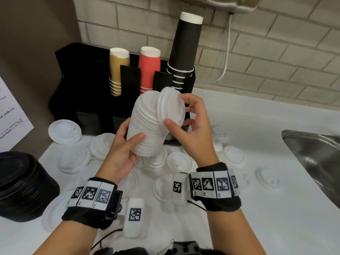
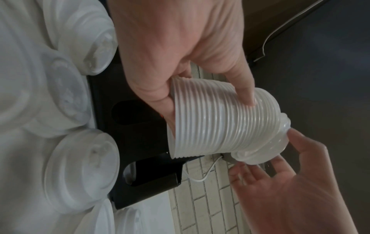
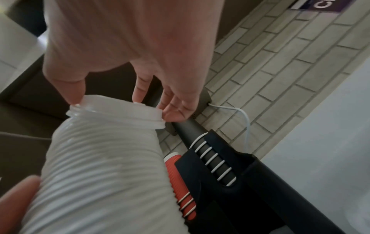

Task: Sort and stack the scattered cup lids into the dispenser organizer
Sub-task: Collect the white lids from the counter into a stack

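Left hand (image 1: 121,153) wraps tall stack of white lids (image 1: 145,126), held tilted in air in front of black organizer (image 1: 88,100). Right hand (image 1: 191,126) pinches top lid (image 1: 171,105) by rim, thumb and fingertips curled, lid cocked, not yet nested. Advice: square top lid to stack axis, press rim evenly, keep left grip firm against slipping. Loose lids (image 1: 64,131) lie on counter (image 1: 248,218).

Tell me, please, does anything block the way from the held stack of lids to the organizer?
Nothing visible does. The left hand holds the stack of lids directly before the organizer; its lower front slots are partly hidden behind the stack.
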`<action>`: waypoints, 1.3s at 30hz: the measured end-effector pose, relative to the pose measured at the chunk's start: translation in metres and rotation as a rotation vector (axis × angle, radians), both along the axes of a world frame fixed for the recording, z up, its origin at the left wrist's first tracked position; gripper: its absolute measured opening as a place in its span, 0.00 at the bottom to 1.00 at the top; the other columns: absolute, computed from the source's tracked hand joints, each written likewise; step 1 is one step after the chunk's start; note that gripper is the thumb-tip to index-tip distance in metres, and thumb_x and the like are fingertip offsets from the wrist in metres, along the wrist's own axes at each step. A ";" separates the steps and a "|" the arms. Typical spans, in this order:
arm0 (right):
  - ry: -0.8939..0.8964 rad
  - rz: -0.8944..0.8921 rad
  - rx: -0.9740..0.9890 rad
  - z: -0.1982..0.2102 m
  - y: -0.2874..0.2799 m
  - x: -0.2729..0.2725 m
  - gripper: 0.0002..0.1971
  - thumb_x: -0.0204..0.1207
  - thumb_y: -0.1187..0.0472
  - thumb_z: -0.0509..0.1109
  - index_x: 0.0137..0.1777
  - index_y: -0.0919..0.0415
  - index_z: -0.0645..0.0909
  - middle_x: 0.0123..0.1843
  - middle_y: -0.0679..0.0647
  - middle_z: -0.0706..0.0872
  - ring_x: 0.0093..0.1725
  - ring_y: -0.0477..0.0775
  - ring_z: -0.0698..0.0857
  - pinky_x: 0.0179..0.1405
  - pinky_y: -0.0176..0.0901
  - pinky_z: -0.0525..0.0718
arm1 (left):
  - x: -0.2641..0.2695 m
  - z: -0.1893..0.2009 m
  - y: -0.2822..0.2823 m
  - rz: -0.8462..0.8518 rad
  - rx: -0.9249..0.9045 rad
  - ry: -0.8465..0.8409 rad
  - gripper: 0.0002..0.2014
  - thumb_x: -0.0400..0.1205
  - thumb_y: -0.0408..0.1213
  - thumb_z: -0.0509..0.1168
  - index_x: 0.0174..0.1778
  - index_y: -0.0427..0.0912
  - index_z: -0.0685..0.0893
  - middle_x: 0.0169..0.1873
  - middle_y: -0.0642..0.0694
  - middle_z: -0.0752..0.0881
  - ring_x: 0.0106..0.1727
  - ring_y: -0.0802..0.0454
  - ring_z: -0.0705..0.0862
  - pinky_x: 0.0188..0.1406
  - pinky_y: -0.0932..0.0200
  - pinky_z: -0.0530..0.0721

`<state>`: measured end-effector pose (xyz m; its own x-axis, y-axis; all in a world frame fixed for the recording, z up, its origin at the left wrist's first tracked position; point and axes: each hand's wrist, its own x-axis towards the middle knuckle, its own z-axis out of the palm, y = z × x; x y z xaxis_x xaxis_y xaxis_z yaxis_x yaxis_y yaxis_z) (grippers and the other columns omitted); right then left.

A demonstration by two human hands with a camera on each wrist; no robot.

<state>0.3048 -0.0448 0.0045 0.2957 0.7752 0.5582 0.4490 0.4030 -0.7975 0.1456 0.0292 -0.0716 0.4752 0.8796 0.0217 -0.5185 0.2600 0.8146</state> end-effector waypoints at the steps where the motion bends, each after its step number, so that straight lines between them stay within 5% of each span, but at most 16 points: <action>1: -0.021 0.002 0.001 0.002 0.000 -0.001 0.28 0.66 0.50 0.76 0.65 0.55 0.73 0.65 0.51 0.78 0.58 0.47 0.79 0.43 0.34 0.81 | 0.000 0.000 0.000 -0.007 0.006 0.006 0.41 0.60 0.48 0.84 0.70 0.54 0.77 0.58 0.52 0.89 0.62 0.50 0.87 0.50 0.53 0.90; 4: -0.065 -0.020 -0.018 0.008 0.001 -0.002 0.26 0.68 0.52 0.77 0.65 0.55 0.74 0.64 0.52 0.79 0.59 0.48 0.79 0.44 0.32 0.80 | -0.001 0.001 -0.001 -0.016 0.010 0.012 0.43 0.56 0.48 0.85 0.70 0.55 0.77 0.58 0.53 0.89 0.63 0.49 0.87 0.49 0.54 0.90; 11: -0.188 -0.025 -0.067 0.024 0.001 0.001 0.18 0.72 0.62 0.77 0.62 0.57 0.83 0.66 0.53 0.80 0.68 0.47 0.77 0.60 0.45 0.81 | -0.003 0.001 -0.002 -0.048 0.033 0.027 0.42 0.55 0.48 0.86 0.67 0.57 0.80 0.59 0.52 0.89 0.62 0.50 0.87 0.47 0.57 0.88; 15: -0.238 0.012 -0.099 0.029 0.003 -0.003 0.15 0.72 0.64 0.77 0.58 0.55 0.86 0.66 0.52 0.78 0.69 0.46 0.76 0.60 0.33 0.77 | -0.003 0.001 -0.003 -0.056 0.043 0.029 0.39 0.57 0.45 0.84 0.66 0.57 0.80 0.59 0.52 0.88 0.62 0.49 0.87 0.46 0.57 0.88; 24: -0.302 0.038 -0.078 0.033 0.003 -0.011 0.14 0.68 0.66 0.79 0.55 0.58 0.87 0.61 0.54 0.78 0.65 0.46 0.76 0.58 0.32 0.75 | -0.005 0.007 -0.006 -0.057 0.016 -0.005 0.46 0.50 0.53 0.88 0.66 0.57 0.81 0.59 0.51 0.88 0.61 0.50 0.87 0.47 0.57 0.88; 28: -0.378 0.068 -0.023 0.038 0.005 -0.013 0.16 0.72 0.57 0.76 0.60 0.55 0.84 0.61 0.51 0.78 0.65 0.43 0.76 0.60 0.30 0.74 | -0.010 0.011 -0.010 -0.038 -0.008 -0.007 0.50 0.49 0.53 0.88 0.69 0.55 0.79 0.61 0.49 0.88 0.63 0.48 0.87 0.48 0.56 0.88; 30: -0.284 0.037 0.031 0.038 0.010 -0.009 0.13 0.78 0.53 0.68 0.61 0.51 0.79 0.59 0.46 0.79 0.61 0.42 0.78 0.58 0.33 0.76 | -0.016 0.016 -0.010 -0.017 -0.021 -0.028 0.52 0.48 0.52 0.88 0.71 0.53 0.77 0.63 0.47 0.86 0.65 0.48 0.86 0.51 0.54 0.89; 33: -0.031 -0.126 -0.042 0.024 0.024 0.001 0.03 0.81 0.61 0.60 0.49 0.55 0.75 0.45 0.47 0.79 0.45 0.45 0.79 0.45 0.35 0.74 | -0.033 0.031 -0.007 0.037 -0.035 -0.055 0.48 0.52 0.49 0.88 0.70 0.51 0.77 0.62 0.49 0.88 0.64 0.49 0.86 0.50 0.54 0.89; 36: -0.393 -0.114 -0.368 -0.008 0.042 -0.005 0.07 0.79 0.68 0.63 0.54 0.62 0.80 0.51 0.54 0.78 0.54 0.57 0.79 0.52 0.37 0.75 | -0.058 0.049 0.000 0.089 -0.016 -0.055 0.34 0.70 0.41 0.76 0.73 0.49 0.75 0.64 0.48 0.87 0.67 0.46 0.85 0.50 0.53 0.89; 39: -0.826 0.203 -0.521 -0.030 0.065 -0.040 0.19 0.77 0.62 0.69 0.68 0.61 0.78 0.64 0.60 0.76 0.65 0.62 0.74 0.67 0.48 0.70 | -0.082 0.066 0.004 0.136 0.012 -0.084 0.38 0.69 0.44 0.80 0.75 0.46 0.73 0.68 0.46 0.85 0.69 0.46 0.83 0.55 0.50 0.89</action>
